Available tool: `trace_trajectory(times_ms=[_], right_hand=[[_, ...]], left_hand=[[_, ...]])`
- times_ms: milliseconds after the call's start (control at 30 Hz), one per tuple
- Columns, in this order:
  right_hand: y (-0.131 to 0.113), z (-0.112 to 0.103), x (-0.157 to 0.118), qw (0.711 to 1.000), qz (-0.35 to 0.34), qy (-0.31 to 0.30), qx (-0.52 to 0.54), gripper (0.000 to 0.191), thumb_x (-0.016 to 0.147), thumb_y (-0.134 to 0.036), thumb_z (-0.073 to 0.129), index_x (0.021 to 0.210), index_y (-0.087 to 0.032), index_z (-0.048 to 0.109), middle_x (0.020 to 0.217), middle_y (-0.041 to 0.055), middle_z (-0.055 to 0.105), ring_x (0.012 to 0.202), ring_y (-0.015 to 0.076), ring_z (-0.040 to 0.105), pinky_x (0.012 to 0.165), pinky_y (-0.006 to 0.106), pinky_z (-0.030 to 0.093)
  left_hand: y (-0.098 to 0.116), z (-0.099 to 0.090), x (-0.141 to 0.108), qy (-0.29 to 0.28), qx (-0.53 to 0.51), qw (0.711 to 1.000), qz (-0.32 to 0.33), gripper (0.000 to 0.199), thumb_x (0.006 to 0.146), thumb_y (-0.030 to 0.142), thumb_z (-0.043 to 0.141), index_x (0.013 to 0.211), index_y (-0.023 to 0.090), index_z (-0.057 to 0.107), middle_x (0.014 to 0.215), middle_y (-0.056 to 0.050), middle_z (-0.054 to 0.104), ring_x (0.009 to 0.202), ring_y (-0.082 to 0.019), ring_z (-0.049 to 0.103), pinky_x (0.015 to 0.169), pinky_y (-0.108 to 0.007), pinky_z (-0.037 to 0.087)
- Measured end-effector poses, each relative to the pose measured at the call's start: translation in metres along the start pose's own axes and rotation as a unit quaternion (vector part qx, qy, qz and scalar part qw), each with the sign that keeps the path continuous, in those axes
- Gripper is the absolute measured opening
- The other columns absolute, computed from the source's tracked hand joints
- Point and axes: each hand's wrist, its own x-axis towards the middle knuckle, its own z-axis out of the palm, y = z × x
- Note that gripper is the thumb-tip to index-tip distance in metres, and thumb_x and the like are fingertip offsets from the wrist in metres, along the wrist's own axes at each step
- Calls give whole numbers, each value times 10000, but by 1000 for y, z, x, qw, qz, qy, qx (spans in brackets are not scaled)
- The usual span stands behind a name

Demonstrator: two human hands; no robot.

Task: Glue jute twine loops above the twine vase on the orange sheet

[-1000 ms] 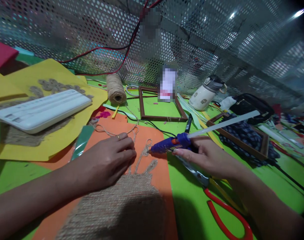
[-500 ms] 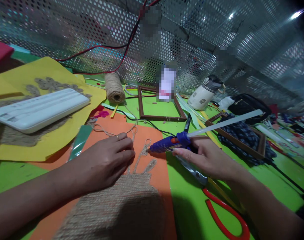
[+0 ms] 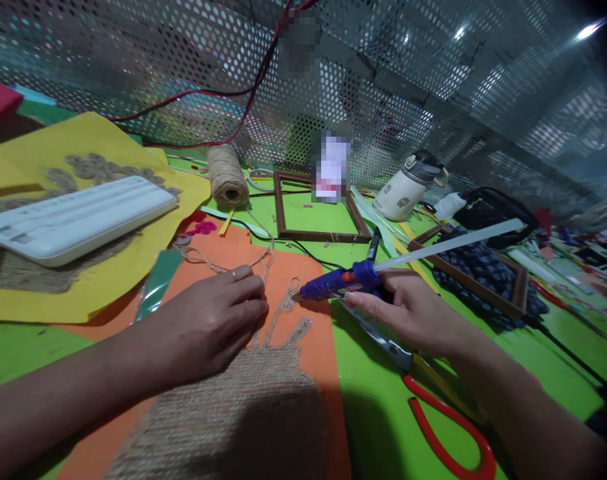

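Note:
My right hand [image 3: 408, 310] is wrapped round a blue glue gun [image 3: 333, 285] with a long pale glue stick out of its back. Its nozzle meets a small looped twine shape [image 3: 289, 297] on an orange sheet [image 3: 316, 267]. My left hand [image 3: 228, 317], with a ring on one finger, rests on the sheet left of the nozzle, fingers curled and together. Twine [image 3: 264, 261] runs down to those fingers; their tips are hidden, so I cannot tell whether they pinch it. Below lies a vase-like shape of twine rows [image 3: 233, 393], with a twine leaf [image 3: 300, 331] above it.
A twine spool [image 3: 228, 177], a brown frame [image 3: 323, 236] and a white bottle [image 3: 398, 190] stand behind. Red-handled scissors [image 3: 476, 433] lie right, under my arm. A white power bank [image 3: 83, 220] sits on yellow paper [image 3: 183, 180] at left. A perforated metal panel [image 3: 183, 60] closes the back.
The glue gun's nozzle stays at the looped twine, with barely any movement of my right hand. My left hand holds its place; the whole view has shifted very slightly.

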Motion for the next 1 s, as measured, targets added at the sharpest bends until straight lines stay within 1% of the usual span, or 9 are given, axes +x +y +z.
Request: trace_trajectory(times_ms=[100, 200, 433, 600, 700, 867, 1000], right_hand=[[-2, 0, -1, 1000, -5, -3, 13, 311, 911, -351, 618, 648, -201, 544, 573, -49, 401, 515, 107, 380, 463, 243, 301], [-3, 3, -1, 1000, -23, -7, 16, 314, 912, -338, 614, 643, -205, 519, 596, -39, 435, 543, 113, 413, 488, 244, 329], [2, 4, 2, 1000, -18, 15, -15, 270, 924, -333, 608, 702, -179, 594, 620, -29, 479, 552, 115, 419, 495, 246, 325], [-3, 1, -1, 1000, -12, -4, 11, 246, 924, -339, 613, 738, -179, 623, 628, -29, 492, 561, 119, 441, 504, 246, 346], [-2, 2, -2, 999, -18, -17, 19, 239, 928, -350, 616, 760, -182, 640, 616, -30, 482, 568, 128, 446, 506, 249, 347], [1, 1, -1, 1000, -1, 0, 7, 241, 931, -351, 616, 783, -167, 661, 621, -34, 461, 550, 119, 403, 492, 248, 322], [1, -1, -1, 999, -7, -28, 27, 265, 916, -341, 632, 707, -178, 630, 591, -49, 405, 529, 109, 365, 486, 245, 311]], left_hand=[[0, 0, -1, -1, -6, 1000, -1, 268, 980, 115, 440, 905, 136, 697, 831, -113, 598, 800, -230, 566, 692, -377, 505], [0, 0, -1, 0, -5, 1000, 1, 267, 978, 118, 444, 901, 136, 698, 832, -115, 601, 800, -230, 568, 692, -377, 507], [-1, 1, -1, 4, -3, 1000, 2, 266, 977, 117, 444, 915, 135, 702, 837, -115, 607, 802, -229, 568, 693, -374, 505], [0, 1, -2, -1, -3, 1000, -2, 257, 977, 124, 444, 922, 152, 694, 839, -110, 610, 806, -231, 570, 699, -369, 507], [0, 1, -3, -4, -3, 1000, -1, 254, 973, 126, 438, 944, 159, 688, 850, -111, 612, 814, -235, 570, 713, -379, 510], [-2, 3, -4, -1, -2, 1000, -4, 257, 976, 131, 432, 942, 164, 685, 863, -111, 617, 818, -238, 566, 734, -400, 511], [-1, 2, -3, -4, 0, 1000, 0, 251, 972, 120, 447, 928, 147, 692, 853, -116, 614, 820, -239, 573, 736, -399, 513]])
